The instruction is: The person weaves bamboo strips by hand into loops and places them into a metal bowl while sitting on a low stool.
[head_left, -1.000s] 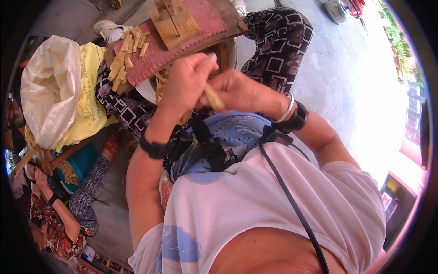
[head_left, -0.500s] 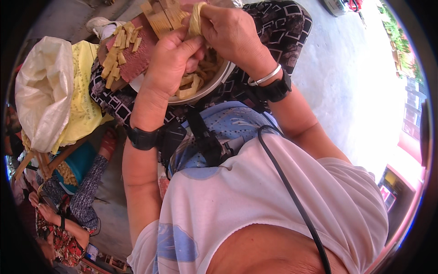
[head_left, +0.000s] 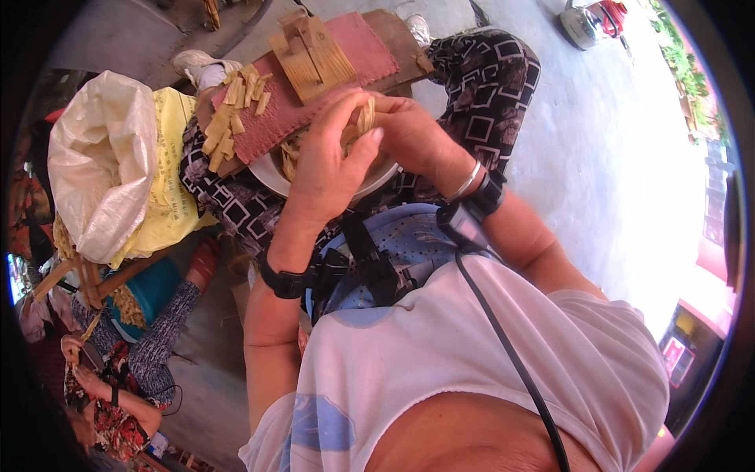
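the left hand (head_left: pixel 334 153) and right hand (head_left: pixel 413 134), lower over the bowl (head_left: pixel 267 178) than a moment earlier, together pinch the yellow strip (head_left: pixel 366 116), its raised loop now gathered between them, suggesting unfinished handwork.

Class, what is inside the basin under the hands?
Yellowish strips lie at the left inside the basin. The left hand, right hand and wooden board hide much of the rest, so its full contents cannot be seen.
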Motion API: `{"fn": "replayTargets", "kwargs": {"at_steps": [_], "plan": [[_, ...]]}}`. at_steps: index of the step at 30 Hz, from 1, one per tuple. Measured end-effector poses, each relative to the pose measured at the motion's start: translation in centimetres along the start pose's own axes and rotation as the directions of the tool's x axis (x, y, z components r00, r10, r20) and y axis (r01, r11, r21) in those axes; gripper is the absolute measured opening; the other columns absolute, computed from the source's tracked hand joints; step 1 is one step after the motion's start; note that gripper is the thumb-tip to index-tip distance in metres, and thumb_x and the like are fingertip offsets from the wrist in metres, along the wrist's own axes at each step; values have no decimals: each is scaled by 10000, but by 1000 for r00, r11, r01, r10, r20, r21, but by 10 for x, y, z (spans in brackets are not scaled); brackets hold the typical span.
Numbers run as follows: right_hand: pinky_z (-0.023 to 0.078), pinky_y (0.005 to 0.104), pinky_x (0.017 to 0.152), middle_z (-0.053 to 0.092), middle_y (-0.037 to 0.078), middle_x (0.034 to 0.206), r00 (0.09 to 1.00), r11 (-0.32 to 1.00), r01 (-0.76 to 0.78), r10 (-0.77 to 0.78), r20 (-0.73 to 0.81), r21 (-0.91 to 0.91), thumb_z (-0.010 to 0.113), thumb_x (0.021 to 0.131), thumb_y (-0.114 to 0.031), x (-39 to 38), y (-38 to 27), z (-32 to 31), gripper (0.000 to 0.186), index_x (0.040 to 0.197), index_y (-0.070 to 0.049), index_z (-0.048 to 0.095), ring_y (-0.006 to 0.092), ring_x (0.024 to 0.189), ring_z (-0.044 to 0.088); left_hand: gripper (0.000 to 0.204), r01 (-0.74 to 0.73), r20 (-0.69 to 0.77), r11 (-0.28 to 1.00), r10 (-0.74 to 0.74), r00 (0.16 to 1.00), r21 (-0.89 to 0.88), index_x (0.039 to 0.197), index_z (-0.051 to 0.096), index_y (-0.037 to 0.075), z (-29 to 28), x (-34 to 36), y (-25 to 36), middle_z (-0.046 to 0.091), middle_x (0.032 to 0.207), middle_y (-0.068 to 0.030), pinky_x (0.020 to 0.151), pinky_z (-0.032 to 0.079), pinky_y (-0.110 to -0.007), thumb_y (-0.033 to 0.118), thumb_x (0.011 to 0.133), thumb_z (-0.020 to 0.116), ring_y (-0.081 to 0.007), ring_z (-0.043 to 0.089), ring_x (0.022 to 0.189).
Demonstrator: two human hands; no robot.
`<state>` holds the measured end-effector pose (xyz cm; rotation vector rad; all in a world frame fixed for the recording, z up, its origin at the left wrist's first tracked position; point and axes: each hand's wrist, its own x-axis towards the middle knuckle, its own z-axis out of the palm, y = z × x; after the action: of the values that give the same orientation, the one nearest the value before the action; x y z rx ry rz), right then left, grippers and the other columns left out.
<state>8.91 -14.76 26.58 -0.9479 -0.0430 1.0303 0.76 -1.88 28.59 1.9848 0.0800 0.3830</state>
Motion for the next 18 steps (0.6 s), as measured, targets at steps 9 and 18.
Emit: {"fn": "replayTargets", "kwargs": {"at_steps": [9,18], "plan": [[481,286,875,620,100,1117,719,409,520,-684,125,-750,740,777,14,20,-8,-8,139,913,1,717,229,1057,577,164,229,-151,930,-280,948,-287,1010,585,11,14,10,-22,596,780,-66,616,464,-343,166,970,549,-191,580,667],[504,320,922,652,112,1145,826,522,490,-533,181,-698,777,777,-43,8,-26,-24,374,1131,-8,664,255,1066,626,58,160,-63,957,-149,987,243,954,618,49,-20,-38,-23,593,774,-106,604,492,-363,94,926,594,-283,644,717]]}}
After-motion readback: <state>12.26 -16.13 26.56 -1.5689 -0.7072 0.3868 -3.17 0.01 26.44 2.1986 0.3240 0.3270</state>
